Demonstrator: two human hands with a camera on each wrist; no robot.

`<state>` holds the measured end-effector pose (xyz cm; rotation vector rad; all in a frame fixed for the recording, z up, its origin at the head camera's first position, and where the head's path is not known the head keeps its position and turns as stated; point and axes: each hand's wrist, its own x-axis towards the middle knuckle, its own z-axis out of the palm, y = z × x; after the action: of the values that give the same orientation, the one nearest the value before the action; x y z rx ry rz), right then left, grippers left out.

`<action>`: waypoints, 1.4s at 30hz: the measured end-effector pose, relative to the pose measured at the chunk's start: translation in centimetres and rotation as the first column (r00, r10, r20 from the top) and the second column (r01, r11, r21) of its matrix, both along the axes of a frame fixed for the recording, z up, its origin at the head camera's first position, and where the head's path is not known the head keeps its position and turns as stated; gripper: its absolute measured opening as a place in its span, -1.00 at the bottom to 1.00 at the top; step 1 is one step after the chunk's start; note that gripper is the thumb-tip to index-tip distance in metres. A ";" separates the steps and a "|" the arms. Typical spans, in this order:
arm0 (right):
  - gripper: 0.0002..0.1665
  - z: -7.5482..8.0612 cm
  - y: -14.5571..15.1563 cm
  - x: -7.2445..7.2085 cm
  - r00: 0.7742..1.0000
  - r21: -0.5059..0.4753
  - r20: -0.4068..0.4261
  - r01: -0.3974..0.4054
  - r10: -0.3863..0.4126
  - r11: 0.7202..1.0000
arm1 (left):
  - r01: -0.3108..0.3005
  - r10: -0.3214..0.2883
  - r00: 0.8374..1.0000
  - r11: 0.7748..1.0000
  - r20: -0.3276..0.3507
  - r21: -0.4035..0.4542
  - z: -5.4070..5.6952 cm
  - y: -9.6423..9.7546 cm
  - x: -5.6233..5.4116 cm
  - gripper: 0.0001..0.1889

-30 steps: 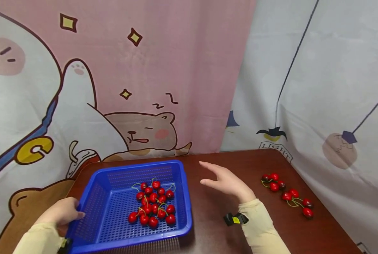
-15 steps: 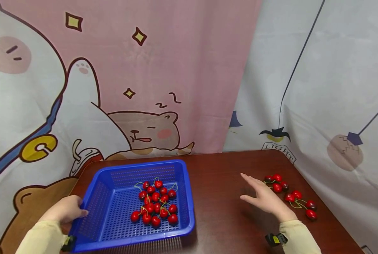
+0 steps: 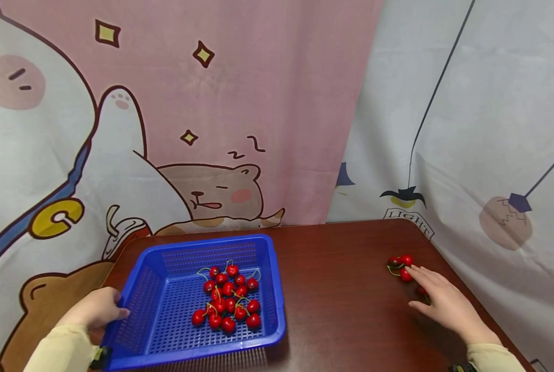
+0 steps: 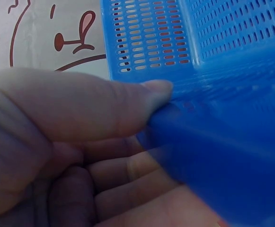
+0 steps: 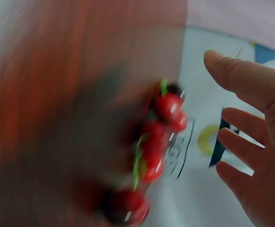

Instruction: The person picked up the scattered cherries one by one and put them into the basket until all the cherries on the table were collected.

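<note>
My left hand (image 3: 93, 308) grips the left rim of a blue plastic basket (image 3: 277, 310), thumb over the edge and fingers curled beneath, as the left wrist view shows. Inside, toward the right, lies a pile of red cherries (image 3: 228, 305) with green stems. My right hand (image 3: 449, 305) hovers over the table's right side, fingers extended and thumb apart, holding nothing. It hides most of the nearer cherry bunch. Just beyond its fingertips shows the farther bunch of cherries (image 3: 405, 260). In the right wrist view the cherries (image 5: 151, 165) appear blurred, beside the spread fingers.
The dark brown wooden table (image 3: 337, 289) extends between the basket and the loose cherries. Behind it hangs a printed pink curtain (image 3: 295, 129). A pale curtain (image 3: 481, 103) runs along the right edge.
My right hand has moved right, from beside the basket across the table to over the loose cherries. My left hand keeps its grip on the basket, which stays in place.
</note>
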<state>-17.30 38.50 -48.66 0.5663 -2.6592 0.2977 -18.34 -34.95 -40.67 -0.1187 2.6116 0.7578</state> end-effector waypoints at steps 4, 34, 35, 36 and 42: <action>-0.06 -0.4 2.2 0.7 0.999 0.054 -0.001 0.050 -0.050 0.997 | -0.005 0.005 1.000 1.000 0.003 0.004 -0.2 -0.1 -0.1 -0.73; -0.53 -4.4 5.0 -0.1 0.994 0.201 -0.106 0.025 -0.004 0.979 | 0.018 -0.018 1.000 0.999 -0.006 -0.048 0.2 0.1 -0.1 -0.68; -0.54 -4.4 5.0 -0.2 0.994 0.200 -0.109 0.030 -0.008 0.979 | 0.022 -0.022 1.000 0.999 -0.009 -0.050 0.2 0.1 0.0 -0.68; -0.55 -4.4 5.0 -0.3 0.994 0.200 -0.109 0.033 -0.011 0.979 | 0.027 -0.027 1.000 0.998 -0.012 -0.054 0.2 0.1 0.0 -0.68; -0.61 -4.4 5.1 -0.6 0.995 0.214 -0.102 0.044 -0.023 0.976 | 0.017 -0.017 1.000 0.999 -0.003 -0.042 0.2 0.0 -0.1 -0.66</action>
<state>-17.92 43.58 -53.06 0.5853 -2.6183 -0.0298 -18.42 -34.98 -40.52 -0.1071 2.6287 0.6981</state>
